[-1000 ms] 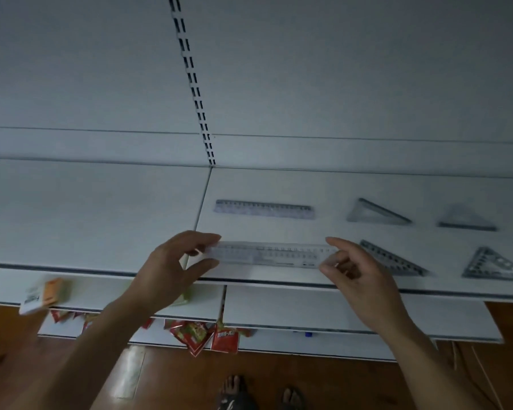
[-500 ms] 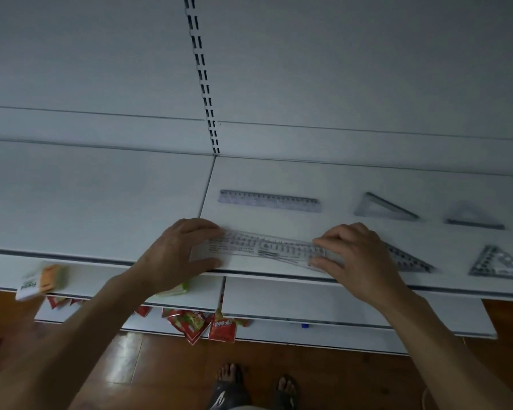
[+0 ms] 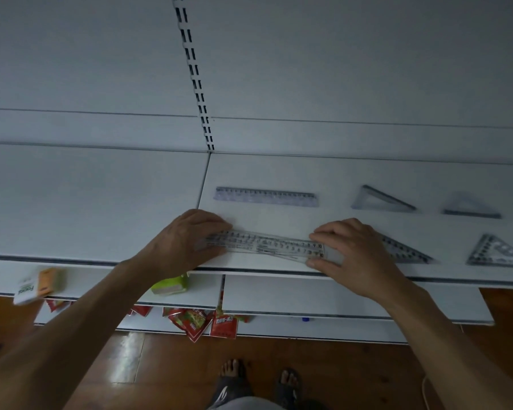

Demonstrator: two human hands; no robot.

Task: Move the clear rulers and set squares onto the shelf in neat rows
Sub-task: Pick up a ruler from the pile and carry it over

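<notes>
My left hand (image 3: 178, 247) and right hand (image 3: 356, 255) each pinch an end of the thin clear plastic ruler (image 3: 267, 244) at the white shelf's (image 3: 101, 202) front edge. I judge it light, stiff and slippery, best held by its ends.

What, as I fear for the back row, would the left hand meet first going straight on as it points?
Probably the back ruler. The left hand, gripping the front ruler, points away and rightward across bare shelf towards it; depth is hard to judge.
</notes>
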